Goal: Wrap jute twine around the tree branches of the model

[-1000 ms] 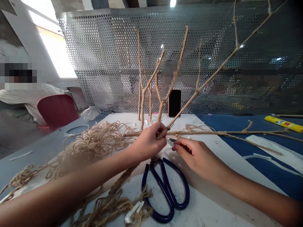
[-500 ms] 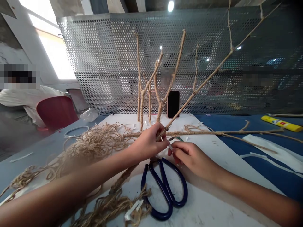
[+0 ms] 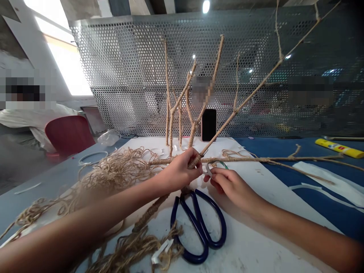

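Observation:
My left hand (image 3: 183, 170) is closed around the lower part of a long, thin branch (image 3: 256, 91), where twine is wound round it. The branch slants up to the right and forks near its tip. Just to the right, my right hand (image 3: 227, 180) pinches a narrow white strip of tape (image 3: 207, 171), whose other end reaches toward the left fingers. A thin loop with a greenish edge shows behind the right fingertips. Below both hands lie scissors (image 3: 196, 227) with large dark blue handles; their blades are mostly hidden.
Loose twine (image 3: 113, 167) is heaped at left, with more near the front. Twine-wrapped branches (image 3: 171, 129) stand behind, and another branch (image 3: 241, 159) lies across the table. A phone (image 3: 209, 125) leans on the perforated metal screen (image 3: 127, 76). A yellow tube (image 3: 338, 148) lies right; a person sits left.
My right hand has shifted slightly right, away from the left, and the loop by its fingertips shows more. My left hand keeps its hold on the branch.

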Available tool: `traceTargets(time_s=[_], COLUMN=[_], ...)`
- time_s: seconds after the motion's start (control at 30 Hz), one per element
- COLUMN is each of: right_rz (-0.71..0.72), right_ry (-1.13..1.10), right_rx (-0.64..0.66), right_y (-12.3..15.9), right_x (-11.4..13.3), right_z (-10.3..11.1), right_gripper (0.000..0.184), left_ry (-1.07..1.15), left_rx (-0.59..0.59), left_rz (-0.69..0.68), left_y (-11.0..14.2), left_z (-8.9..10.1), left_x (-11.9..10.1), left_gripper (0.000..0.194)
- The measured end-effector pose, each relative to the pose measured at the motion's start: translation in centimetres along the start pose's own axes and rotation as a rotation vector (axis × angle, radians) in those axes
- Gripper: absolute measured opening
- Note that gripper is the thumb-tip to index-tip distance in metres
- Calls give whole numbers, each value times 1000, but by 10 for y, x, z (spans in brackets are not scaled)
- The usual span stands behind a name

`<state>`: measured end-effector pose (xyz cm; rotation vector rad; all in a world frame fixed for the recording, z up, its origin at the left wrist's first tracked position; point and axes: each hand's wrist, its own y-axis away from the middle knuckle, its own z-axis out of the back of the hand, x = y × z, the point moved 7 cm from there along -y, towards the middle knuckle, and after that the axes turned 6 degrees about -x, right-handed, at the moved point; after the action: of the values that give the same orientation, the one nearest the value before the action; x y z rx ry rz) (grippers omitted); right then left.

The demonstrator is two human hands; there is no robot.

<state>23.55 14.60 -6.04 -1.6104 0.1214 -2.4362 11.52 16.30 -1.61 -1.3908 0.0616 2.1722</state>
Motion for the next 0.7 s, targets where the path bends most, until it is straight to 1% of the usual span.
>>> traceTargets(time_s=[0.13, 0.33, 0.43, 0.63, 0.7], right_rz=[-46, -60, -77, -191, -206], right_ry=[-59, -68, -80, -184, -212], right_rx=[26, -42, -45, -43, -40], right_y=[-3, -4, -1, -2, -3], right_x=[-9, -12, -11, -10, -9], right_z=[-1, 3, 2, -1, -2], right_gripper=[26, 22, 23, 23, 23], left_ry=[-45, -60, -59, -22, -6], left_rx=[-4, 10, 15, 44, 54], left_rz=[-14, -43, -51, -40, -39], left_y=[0, -1, -1, -1, -1], left_z=[1, 0, 0, -3, -4], left_x=[-2, 1, 4, 5, 4], left_gripper=[9, 7, 7, 6, 6])
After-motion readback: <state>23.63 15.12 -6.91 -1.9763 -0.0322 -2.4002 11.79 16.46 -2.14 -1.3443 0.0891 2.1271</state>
